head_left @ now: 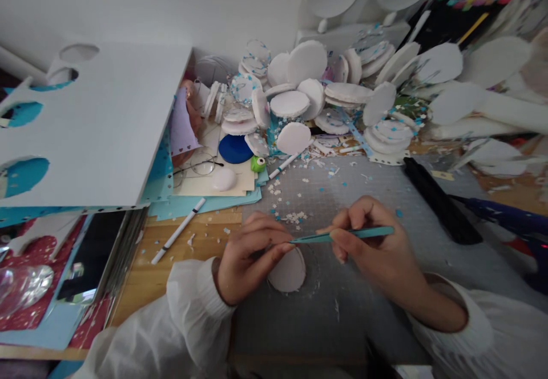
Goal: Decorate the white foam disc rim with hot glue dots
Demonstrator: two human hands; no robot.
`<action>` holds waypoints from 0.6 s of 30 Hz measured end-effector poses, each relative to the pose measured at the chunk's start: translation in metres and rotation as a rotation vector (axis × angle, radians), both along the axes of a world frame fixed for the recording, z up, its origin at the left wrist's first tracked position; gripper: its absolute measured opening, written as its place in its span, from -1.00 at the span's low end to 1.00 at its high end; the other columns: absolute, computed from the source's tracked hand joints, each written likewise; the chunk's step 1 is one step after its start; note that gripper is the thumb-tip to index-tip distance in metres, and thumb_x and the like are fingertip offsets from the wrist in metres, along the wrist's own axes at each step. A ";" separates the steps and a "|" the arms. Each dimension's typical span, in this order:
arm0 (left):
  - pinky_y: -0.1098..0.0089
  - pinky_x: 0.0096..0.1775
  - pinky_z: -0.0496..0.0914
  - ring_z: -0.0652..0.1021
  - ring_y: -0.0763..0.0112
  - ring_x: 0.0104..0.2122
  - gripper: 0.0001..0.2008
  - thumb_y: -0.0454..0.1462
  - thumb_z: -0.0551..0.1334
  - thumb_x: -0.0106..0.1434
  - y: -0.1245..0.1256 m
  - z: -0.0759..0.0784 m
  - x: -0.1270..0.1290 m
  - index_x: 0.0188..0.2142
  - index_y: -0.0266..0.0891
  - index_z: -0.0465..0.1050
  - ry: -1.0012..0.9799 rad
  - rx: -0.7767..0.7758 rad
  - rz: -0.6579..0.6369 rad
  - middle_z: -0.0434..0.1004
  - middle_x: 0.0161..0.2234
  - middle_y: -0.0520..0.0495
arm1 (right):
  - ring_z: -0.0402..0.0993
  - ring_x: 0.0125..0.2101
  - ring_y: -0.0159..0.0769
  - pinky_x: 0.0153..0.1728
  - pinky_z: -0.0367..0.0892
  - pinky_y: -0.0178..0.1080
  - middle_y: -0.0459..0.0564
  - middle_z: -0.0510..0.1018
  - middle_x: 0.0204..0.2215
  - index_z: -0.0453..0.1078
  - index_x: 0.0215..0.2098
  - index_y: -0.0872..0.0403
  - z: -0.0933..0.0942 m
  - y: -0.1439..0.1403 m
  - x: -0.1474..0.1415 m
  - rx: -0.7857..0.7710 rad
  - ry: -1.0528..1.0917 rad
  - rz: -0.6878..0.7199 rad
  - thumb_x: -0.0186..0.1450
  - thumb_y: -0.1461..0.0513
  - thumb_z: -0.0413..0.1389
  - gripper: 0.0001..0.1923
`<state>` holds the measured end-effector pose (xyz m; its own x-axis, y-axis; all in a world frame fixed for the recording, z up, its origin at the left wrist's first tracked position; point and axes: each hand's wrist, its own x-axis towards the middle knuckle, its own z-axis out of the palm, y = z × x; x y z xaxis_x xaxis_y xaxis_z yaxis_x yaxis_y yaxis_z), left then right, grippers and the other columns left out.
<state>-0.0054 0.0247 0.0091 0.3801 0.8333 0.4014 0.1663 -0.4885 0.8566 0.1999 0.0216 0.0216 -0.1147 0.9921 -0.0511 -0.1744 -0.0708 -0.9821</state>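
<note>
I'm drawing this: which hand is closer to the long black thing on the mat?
The right hand. It is just left of the long black thing; the left hand is farther left, by the white disc.

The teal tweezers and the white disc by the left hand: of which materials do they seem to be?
Teal tweezers: probably coated metal, low sheen; slim prongs, even colour. White disc: perhaps foam board or card, matt; pale face without glare, rough rim.

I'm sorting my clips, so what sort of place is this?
Probably a craft worktable: the right hand holds teal tweezers above a grey mat, with white discs piled beyond.
</note>
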 end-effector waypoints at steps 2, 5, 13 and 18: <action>0.32 -0.23 0.39 0.53 0.37 -0.32 -0.92 -0.40 0.23 0.24 0.000 0.000 0.000 -0.29 -0.29 0.52 0.003 0.002 -0.003 0.56 -0.38 -0.10 | 0.33 -0.69 -0.52 -0.67 0.31 -0.40 -0.24 0.44 -0.58 0.10 -0.47 0.01 0.000 0.000 0.000 -0.005 0.003 0.005 0.19 0.26 0.22 -0.68; 0.32 -0.23 0.40 0.53 0.36 -0.32 -0.91 -0.40 0.23 0.24 0.000 0.000 0.000 -0.29 -0.30 0.52 -0.005 -0.001 -0.006 0.56 -0.38 -0.11 | 0.31 -0.70 -0.53 -0.68 0.28 -0.41 -0.25 0.41 -0.59 0.09 -0.48 0.02 -0.001 0.001 -0.001 -0.031 0.037 0.014 0.19 0.25 0.22 -0.67; 0.32 -0.21 0.39 0.53 0.36 -0.31 -0.89 -0.40 0.22 0.24 0.000 0.002 0.002 -0.26 -0.29 0.53 0.002 -0.016 -0.010 0.57 -0.38 -0.11 | 0.22 -0.69 -0.55 -0.68 0.19 -0.43 -0.28 0.31 -0.63 0.08 -0.48 0.02 0.000 0.005 -0.002 -0.146 0.171 0.002 0.16 0.18 0.24 -0.64; 0.32 -0.24 0.39 0.51 0.32 -0.32 -0.89 -0.33 0.22 0.24 -0.003 0.006 0.003 -0.29 -0.28 0.53 -0.019 -0.039 0.029 0.54 -0.39 -0.14 | 0.27 -0.65 -0.52 -0.59 0.28 -0.36 -0.27 0.34 -0.59 0.09 -0.45 0.01 -0.001 0.008 0.005 -0.004 0.056 -0.061 0.20 0.20 0.21 -0.68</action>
<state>-0.0021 0.0220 0.0151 0.3485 0.8590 0.3751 0.1637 -0.4498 0.8780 0.2049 0.0293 0.0208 -0.0567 0.9971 -0.0500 -0.2330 -0.0619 -0.9705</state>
